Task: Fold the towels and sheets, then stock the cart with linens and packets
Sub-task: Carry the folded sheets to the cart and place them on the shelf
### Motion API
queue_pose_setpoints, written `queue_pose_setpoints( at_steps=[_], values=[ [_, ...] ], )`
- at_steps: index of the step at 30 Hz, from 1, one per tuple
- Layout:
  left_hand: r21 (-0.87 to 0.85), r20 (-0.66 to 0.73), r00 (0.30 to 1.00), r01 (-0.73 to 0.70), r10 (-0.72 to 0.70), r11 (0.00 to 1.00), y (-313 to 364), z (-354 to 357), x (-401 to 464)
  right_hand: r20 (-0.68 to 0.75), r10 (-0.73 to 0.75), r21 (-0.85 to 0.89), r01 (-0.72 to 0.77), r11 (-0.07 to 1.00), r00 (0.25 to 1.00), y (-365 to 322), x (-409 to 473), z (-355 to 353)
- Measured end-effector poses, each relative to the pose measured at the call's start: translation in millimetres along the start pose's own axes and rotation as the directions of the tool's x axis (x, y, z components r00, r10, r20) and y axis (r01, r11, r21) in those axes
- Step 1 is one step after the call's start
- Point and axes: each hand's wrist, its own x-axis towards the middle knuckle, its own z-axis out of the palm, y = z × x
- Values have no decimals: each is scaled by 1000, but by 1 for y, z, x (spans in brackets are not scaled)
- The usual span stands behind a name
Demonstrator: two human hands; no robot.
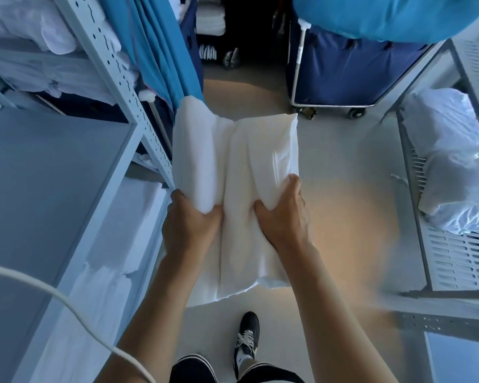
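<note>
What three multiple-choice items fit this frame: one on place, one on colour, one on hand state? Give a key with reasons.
1. Where is the folded white towel?
A. On the floor
B. Held in the air over the floor, between the shelving units
C. Inside the wheeled cart

2. What colour is the fabric body of the wheeled cart at the far side?
A. Dark blue
B. Red
C. Green

3. What are the hands doing?
A. Both hang empty
B. Only the right hand holds the towel
C. Left hand and right hand both grip the towel

Key:
1 B: the towel rests on nothing, with the grey floor visible under and around it.
2 A: the cart's cloth side is navy.
3 C: the fingers of both hands are curled into the towel's near part.
</note>
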Motion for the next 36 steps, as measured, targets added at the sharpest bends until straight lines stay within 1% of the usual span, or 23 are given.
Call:
queue_pose_setpoints(
  at_steps=[4, 10, 13, 19, 23, 27, 31, 36],
  values=[
    [9, 7, 1000, -13, 13, 1000, 17, 14, 26, 5, 5, -9, -5, 1000, 1000, -2, 30, 2],
    [-8, 69, 997, -20, 20, 1000, 40, 35, 83, 10, 32, -32, -31, 999, 999, -14, 84, 15],
    [-9, 110, 994, -26, 27, 1000, 54, 45, 125, 11, 45, -54, -44, 998, 999, -27, 122, 28],
    [-16, 177, 982, -70, 72, 997, 88, 59, 235, -40, 137, -97, -140, 985, 990, -73, 210, 64],
    [-25, 189, 979, -74, 78, 997, 106, 59, 301, -60, 183, -117, -189, 975, 981, -107, 262, 83],
    [-29, 189, 977, -99, 103, 995, 127, 60, 355, -107, 172, -151, -187, 971, 979, -132, 308, 95],
    [-56, 171, 974, -144, 152, 988, 154, 64, 394, -151, 169, -187, -196, 963, 974, -147, 351, 97],
    [-26, 155, 968, -194, 196, 981, 193, 80, 437, -190, 174, -183, -209, 961, 966, -155, 405, 96]
  ],
)
